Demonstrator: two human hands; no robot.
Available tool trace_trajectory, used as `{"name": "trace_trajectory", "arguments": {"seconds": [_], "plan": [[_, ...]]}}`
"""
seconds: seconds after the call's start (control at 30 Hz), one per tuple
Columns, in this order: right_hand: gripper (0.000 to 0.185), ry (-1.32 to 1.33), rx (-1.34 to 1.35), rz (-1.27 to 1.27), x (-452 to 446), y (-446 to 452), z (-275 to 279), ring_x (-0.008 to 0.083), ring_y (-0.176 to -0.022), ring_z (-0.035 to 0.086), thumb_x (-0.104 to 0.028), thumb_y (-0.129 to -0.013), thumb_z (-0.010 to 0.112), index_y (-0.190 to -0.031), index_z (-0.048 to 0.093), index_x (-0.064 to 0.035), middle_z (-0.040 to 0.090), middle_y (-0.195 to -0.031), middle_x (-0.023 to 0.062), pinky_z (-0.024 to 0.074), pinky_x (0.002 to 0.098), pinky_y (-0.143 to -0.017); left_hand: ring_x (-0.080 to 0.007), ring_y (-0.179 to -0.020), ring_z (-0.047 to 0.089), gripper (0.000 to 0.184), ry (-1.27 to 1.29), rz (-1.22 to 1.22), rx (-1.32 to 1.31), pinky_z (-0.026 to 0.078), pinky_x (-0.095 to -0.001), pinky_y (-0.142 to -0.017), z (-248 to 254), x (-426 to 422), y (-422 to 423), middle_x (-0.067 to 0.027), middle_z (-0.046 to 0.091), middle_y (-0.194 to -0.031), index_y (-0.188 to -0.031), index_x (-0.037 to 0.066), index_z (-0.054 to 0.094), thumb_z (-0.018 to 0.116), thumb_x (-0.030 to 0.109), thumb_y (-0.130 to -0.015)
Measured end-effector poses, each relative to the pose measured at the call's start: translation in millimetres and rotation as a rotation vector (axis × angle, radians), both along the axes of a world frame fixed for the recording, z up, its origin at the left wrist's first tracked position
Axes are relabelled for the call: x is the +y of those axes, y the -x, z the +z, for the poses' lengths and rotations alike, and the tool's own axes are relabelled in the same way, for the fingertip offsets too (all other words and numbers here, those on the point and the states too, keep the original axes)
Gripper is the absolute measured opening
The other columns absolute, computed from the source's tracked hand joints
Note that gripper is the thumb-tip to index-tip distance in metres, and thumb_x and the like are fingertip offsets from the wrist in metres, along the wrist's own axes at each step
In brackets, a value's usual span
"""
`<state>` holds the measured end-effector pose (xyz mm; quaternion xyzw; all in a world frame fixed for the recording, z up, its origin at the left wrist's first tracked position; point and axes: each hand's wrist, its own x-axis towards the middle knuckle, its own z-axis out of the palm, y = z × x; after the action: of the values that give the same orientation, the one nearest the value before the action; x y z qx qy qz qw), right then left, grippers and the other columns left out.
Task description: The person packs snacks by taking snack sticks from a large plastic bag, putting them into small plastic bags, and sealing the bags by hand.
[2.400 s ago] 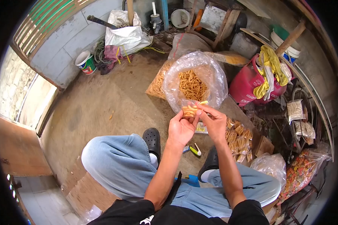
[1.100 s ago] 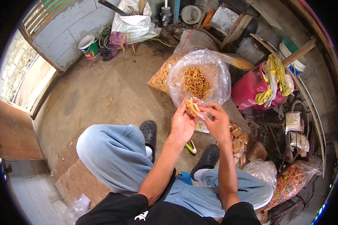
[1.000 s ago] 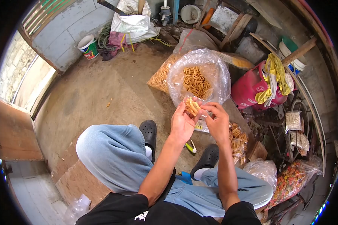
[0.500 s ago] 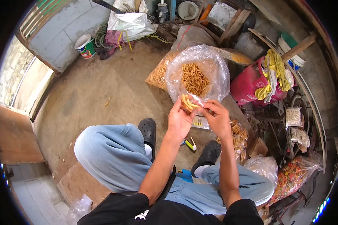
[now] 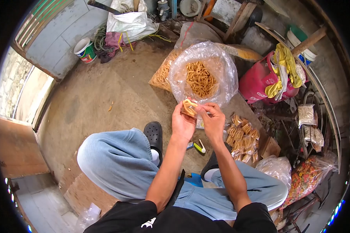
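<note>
My left hand [image 5: 184, 123] cradles a small clear plastic packet of snack sticks [image 5: 189, 107], fingers curled beneath it. At the packet's right end, my right hand [image 5: 214, 120] pinches the plastic between thumb and fingers. Just beyond both hands stands a large open clear bag [image 5: 226, 83], with loose brown snack sticks [image 5: 201, 79] inside. On the floor below the hands lies a green and white tool [image 5: 199, 146], apparently a stapler. Right of my right forearm is a pile of filled snack packets [image 5: 243, 138].
Another bag of sticks [image 5: 161, 73] leans behind the open one. A red drum-like container [image 5: 256, 85] draped with yellow cloth [image 5: 286, 66] stands at right. A bag of colourful pieces [image 5: 307, 180] lies at lower right. A small bucket [image 5: 84, 50] sits by the left wall.
Both hands have shifted slightly left and the packet has turned between them. My right forearm has moved left, showing more of the packet pile. The view has shifted a little.
</note>
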<state>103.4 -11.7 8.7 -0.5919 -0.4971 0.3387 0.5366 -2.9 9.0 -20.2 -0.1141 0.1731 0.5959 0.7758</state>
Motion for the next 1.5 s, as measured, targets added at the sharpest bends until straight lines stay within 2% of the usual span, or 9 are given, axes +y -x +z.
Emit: {"name": "trace_trajectory", "arguments": {"seconds": [0.1, 0.27, 0.57, 0.83, 0.97, 1.07, 1.13, 1.33, 1.5], "plan": [[0.015, 0.084, -0.05, -0.037, -1, 2, 0, 0.0111, -0.079, 0.054, -0.014, -0.08, 0.074, -0.091, 0.073, -0.0043, 0.059, -0.094, 0.0048, 0.045, 0.0241, -0.066, -0.0206, -0.101, 0.06, 0.03, 0.001, 0.0, 0.094, 0.052, -0.0332, -0.088, 0, -1, -2, -0.0103, 0.061, -0.111, -0.115, 0.003, 0.054, 0.047, 0.026, -0.098], [0.015, -0.218, -0.467, -0.039, 0, 3, -8, 0.0233, -0.083, 0.056, -0.016, -0.073, 0.077, -0.079, 0.073, -0.0028, 0.06, -0.091, 0.0076, 0.0465, 0.0344, -0.073, -0.0195, -0.096, 0.06, 0.025, -0.044, 0.107, 0.145, 0.052, -0.0328, -0.083, -17, 4, -9, -0.0076, 0.062, -0.102, -0.109, 0.005, 0.055, 0.056, 0.025, -0.094], [0.02, -0.293, -0.58, -0.018, 2, 11, -14, 0.0228, -0.08, 0.058, -0.019, -0.066, 0.08, -0.08, 0.073, -0.0066, 0.061, -0.086, 0.005, 0.0478, 0.0347, -0.068, -0.0196, -0.097, 0.059, 0.022, 0.032, 0.048, 0.085, 0.053, -0.0328, -0.085, -21, 6, 0, -0.0063, 0.061, -0.103, -0.106, 0.007, 0.057, 0.061, 0.022, -0.092], [0.011, -0.353, -0.453, 0.179, 23, -9, -24, 0.0241, -0.082, 0.059, -0.009, -0.074, 0.072, -0.084, 0.071, -0.0042, 0.063, -0.089, 0.0085, 0.048, 0.0351, -0.071, -0.0207, -0.099, 0.059, 0.025, 0.128, 0.062, 0.039, 0.052, -0.034, -0.089, -55, 16, 14, -0.0082, 0.061, -0.104, -0.107, 0.004, 0.057, 0.062, 0.023, -0.091], [0.013, -0.39, -0.619, 0.058, 64, -40, -68, 0.0316, -0.085, 0.059, -0.01, -0.08, 0.067, -0.09, 0.067, -0.0026, 0.063, -0.091, 0.0125, 0.0481, 0.0389, -0.076, -0.025, -0.104, 0.057, 0.034, 0.279, 0.12, -0.015, 0.05, -0.0388, -0.094, -64, 17, 22, -0.0113, 0.06, -0.109, -0.111, 0.0, 0.055, 0.049, 0.03, -0.096], [0.014, -0.025, -0.549, 0.069, 115, -74, -119, 0.0372, -0.089, 0.06, -0.014, -0.085, 0.059, -0.09, 0.064, -0.0013, 0.064, -0.097, 0.0172, 0.0483, 0.0407, -0.078, -0.028, -0.11, 0.055, 0.041, 0.339, 0.142, -0.098, 0.046, -0.0423, -0.1, -64, 22, 17, -0.0147, 0.058, -0.115, -0.116, -0.003, 0.051, 0.037, 0.032, -0.1], [0.019, 0.166, -0.798, 0.155, 146, -88, -151, 0.0394, -0.09, 0.061, -0.016, -0.085, 0.056, -0.093, 0.064, -0.0005, 0.064, -0.097, 0.0211, 0.0499, 0.0433, -0.077, -0.0288, -0.115, 0.052, 0.047, 0.361, 0.142, -0.122, 0.041, -0.0444, -0.104, -61, 24, 14, -0.0157, 0.056, -0.12, -0.122, -0.004, 0.047, 0.025, 0.031, -0.102], [0.026, 0.647, -1.147, 0.244, 175, -80, -151, 0.0358, -0.089, 0.066, -0.017, -0.081, 0.057, -0.097, 0.068, 0.0006, 0.067, -0.093, 0.0225, 0.0528, 0.0452, -0.078, -0.0262, -0.113, 0.053, 0.045, 0.371, 0.099, -0.159, 0.043, -0.0436, -0.101, -64, 21, 15, -0.012, 0.059, -0.116, -0.121, -0.001, 0.051, 0.024, 0.03, -0.101], [0.024, 0.678, -1.197, 0.312, 172, -81, -153, 0.0354, -0.091, 0.066, -0.017, -0.078, 0.058, -0.092, 0.069, -0.0007, 0.068, -0.095, 0.0214, 0.0527, 0.0442, -0.078, -0.0249, -0.114, 0.053, 0.046, 0.355, 0.098, -0.145, 0.042, -0.0427, -0.102, -66, 23, 16, -0.0125, 0.059, -0.116, -0.12, -0.001, 0.051, 0.024, 0.031, -0.1]]}}
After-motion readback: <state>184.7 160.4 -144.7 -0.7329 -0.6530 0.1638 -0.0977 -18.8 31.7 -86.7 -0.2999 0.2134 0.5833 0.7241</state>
